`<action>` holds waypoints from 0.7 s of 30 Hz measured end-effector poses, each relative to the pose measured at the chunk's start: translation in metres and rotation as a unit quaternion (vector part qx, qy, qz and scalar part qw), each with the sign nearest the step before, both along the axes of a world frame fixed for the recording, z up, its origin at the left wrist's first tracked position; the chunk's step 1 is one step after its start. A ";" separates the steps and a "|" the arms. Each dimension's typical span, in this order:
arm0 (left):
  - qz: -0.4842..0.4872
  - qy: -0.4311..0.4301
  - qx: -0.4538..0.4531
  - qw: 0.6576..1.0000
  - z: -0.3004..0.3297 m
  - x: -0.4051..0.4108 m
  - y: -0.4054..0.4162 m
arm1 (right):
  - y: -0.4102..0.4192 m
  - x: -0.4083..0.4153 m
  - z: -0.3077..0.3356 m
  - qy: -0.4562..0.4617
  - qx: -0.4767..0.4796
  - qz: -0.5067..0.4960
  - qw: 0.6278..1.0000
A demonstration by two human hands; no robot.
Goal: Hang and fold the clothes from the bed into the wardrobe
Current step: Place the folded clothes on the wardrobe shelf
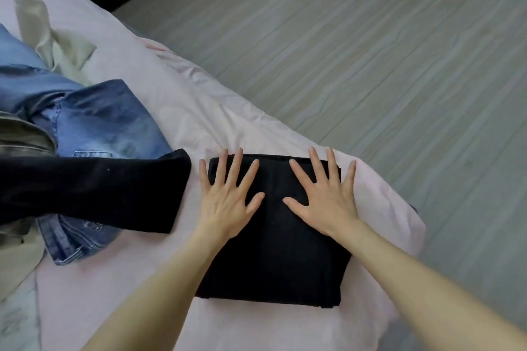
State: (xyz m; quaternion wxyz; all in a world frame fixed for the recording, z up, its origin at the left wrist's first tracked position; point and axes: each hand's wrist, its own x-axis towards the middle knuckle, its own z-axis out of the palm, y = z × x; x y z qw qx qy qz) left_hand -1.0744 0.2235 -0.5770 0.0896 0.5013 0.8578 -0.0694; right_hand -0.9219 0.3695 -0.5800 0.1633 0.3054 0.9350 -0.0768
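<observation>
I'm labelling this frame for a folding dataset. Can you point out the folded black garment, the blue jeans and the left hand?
folded black garment (273, 259): head view, bare middle of the top layer.
blue jeans (105, 122): head view, faded leg panel.
left hand (228, 196): head view, back of the hand.

Folded black garment (273, 236) lies flat on pink bed sheet (176, 111), near bed's corner. Left hand (228, 196) and right hand (325, 193) both press flat on its far half, fingers spread, pointing to 12 o'clock. At 9 o'clock: unfolded black garment (94, 191) draped across blue jeans (99, 122). Beige cloth (51, 39) at 10 o'clock. Grey plank floor (370, 65) at 1 o'clock.
</observation>
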 end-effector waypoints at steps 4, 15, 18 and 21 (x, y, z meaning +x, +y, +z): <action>-0.041 -0.033 -0.098 0.994 -0.018 -0.028 0.035 | 0.027 -0.023 -0.013 -0.044 -0.087 0.020 0.995; 0.065 0.004 0.016 0.998 0.001 0.015 0.003 | -0.038 0.014 0.000 0.059 -0.053 -0.155 0.985; 0.242 -0.052 0.043 0.968 0.000 0.059 -0.035 | -0.073 0.046 0.005 0.037 -0.095 -0.294 0.950; 0.289 -0.095 -0.023 0.952 -0.007 0.078 -0.050 | -0.086 0.057 0.004 0.041 -0.106 -0.323 0.940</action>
